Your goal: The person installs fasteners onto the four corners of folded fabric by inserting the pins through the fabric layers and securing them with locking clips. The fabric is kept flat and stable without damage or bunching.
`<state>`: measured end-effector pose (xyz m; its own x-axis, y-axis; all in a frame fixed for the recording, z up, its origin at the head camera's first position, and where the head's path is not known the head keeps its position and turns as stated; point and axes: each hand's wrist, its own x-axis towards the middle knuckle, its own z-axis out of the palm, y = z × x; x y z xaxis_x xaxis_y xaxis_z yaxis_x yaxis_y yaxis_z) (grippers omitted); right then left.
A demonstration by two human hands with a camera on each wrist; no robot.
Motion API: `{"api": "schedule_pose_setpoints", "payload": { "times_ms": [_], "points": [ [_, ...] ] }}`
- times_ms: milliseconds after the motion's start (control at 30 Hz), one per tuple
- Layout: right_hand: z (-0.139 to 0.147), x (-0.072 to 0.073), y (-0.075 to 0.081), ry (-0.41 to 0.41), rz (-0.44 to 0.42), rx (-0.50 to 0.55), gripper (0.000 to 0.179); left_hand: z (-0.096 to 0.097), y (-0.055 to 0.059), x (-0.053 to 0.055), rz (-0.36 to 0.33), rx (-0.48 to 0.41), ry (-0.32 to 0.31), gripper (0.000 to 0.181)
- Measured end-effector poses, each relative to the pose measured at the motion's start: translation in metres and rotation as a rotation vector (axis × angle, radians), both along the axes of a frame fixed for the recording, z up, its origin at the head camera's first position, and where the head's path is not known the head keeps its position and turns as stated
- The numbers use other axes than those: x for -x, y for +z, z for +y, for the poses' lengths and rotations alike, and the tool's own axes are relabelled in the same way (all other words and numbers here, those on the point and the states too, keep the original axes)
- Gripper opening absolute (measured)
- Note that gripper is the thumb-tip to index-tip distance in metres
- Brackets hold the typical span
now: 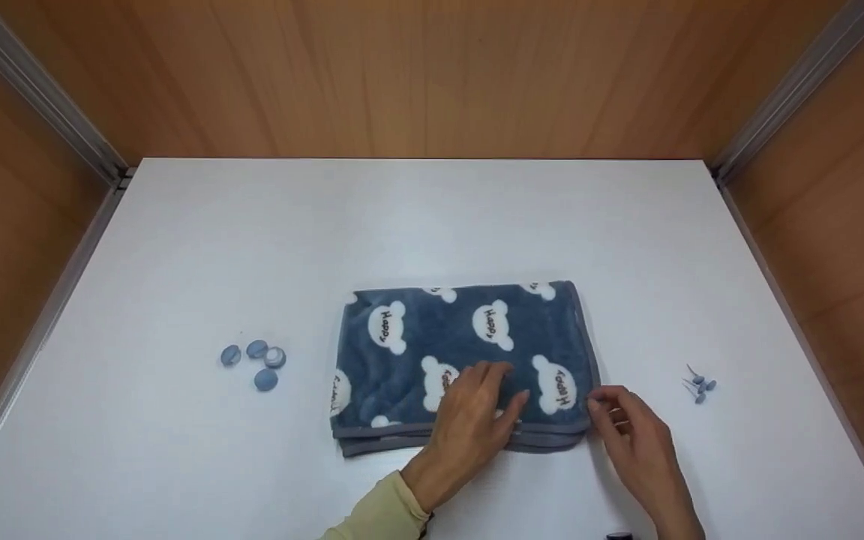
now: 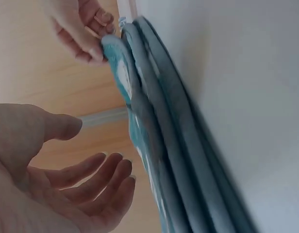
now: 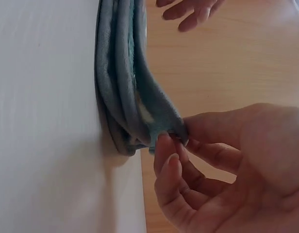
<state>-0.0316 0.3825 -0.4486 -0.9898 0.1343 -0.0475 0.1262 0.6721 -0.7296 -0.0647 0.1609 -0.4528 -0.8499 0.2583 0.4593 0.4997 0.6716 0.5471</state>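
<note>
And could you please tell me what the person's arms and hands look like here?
The left hand and right hand are gloveless. The sleeve on the left is pale yellow-green, with something dark at its edge; no sleeve shows on the right.

**Hovering on One Side, Pinching on the Other**

We are hovering our left hand [image 1: 469, 416] palm down, its back facing the head camera. We are bending its fingers [image 2: 98, 182] loosely, gripping nothing, and we are holding the thumb [image 2: 64, 127] well apart from them. Our left forearm is slanting in from the lower left, and a pale yellow-green sleeve [image 1: 383, 506] is covering it down to the wrist.

We are pinching with our right hand [image 1: 634, 439], setting the right thumb [image 3: 212, 125] against bent fingertips [image 3: 164, 145]. Our bare right wrist [image 1: 676, 502] is leaning in from the lower right. We are holding both hands apart from each other.
</note>
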Motion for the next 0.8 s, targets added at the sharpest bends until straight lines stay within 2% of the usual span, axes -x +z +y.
{"api": "schedule_pose_setpoints", "payload": {
  "times_ms": [233,433,533,667,800],
  "points": [
    [-0.011,0.003,0.005,0.005,0.129,0.043,0.015,0.019,-0.004,0.002,0.041,-0.014,-0.087,0.041],
    [-0.018,0.004,0.005,0.030,0.213,0.102,0.019,0.033,-0.008,0.003,0.045,-0.005,-0.152,0.050],
    [-0.021,0.004,0.005,0.055,0.249,0.150,0.022,0.038,-0.010,0.005,0.027,-0.026,-0.171,0.044],
    [-0.021,0.005,0.004,0.096,0.277,0.204,0.026,0.040,-0.012,0.007,-0.012,-0.091,-0.179,0.024],
    [-0.011,0.008,0.003,0.071,0.288,0.183,0.030,0.038,-0.014,0.009,-0.085,-0.183,-0.176,0.013]
  ]
}}
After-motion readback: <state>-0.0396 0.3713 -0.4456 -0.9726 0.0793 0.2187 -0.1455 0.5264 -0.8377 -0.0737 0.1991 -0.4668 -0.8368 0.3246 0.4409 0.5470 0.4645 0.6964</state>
